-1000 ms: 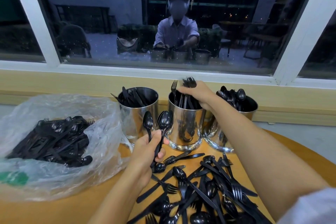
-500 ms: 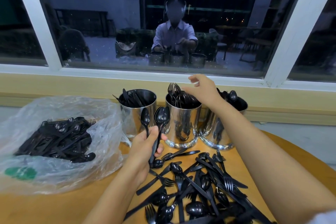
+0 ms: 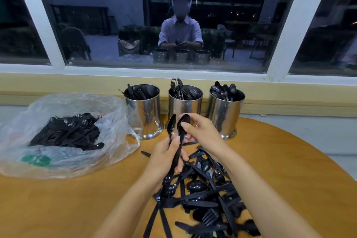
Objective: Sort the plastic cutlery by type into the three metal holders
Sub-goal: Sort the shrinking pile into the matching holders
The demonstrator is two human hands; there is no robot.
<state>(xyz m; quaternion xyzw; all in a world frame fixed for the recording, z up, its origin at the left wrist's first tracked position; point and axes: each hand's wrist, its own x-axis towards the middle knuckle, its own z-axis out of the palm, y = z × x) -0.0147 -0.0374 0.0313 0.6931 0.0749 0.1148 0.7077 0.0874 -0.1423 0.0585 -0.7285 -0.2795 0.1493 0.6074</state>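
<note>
Left hand (image 3: 164, 161) grips two spoons (image 3: 171, 124) (bowls up); right hand (image 3: 201, 131) pinches one bowl

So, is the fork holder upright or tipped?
Upright. The fork holder stands with vertical walls and a level rim, forks rising from its open top; held spoons partly hide its base.

Café or canteen dining room, it seems: just beyond the fingers (image 3: 194, 120), three metal holders (image 3: 185, 109) of cutlery (image 3: 226, 91) stand on a round wooden counter (image 3: 58, 199), and the window (image 3: 116, 15) behind shows tables and chairs (image 3: 257, 41).
</note>
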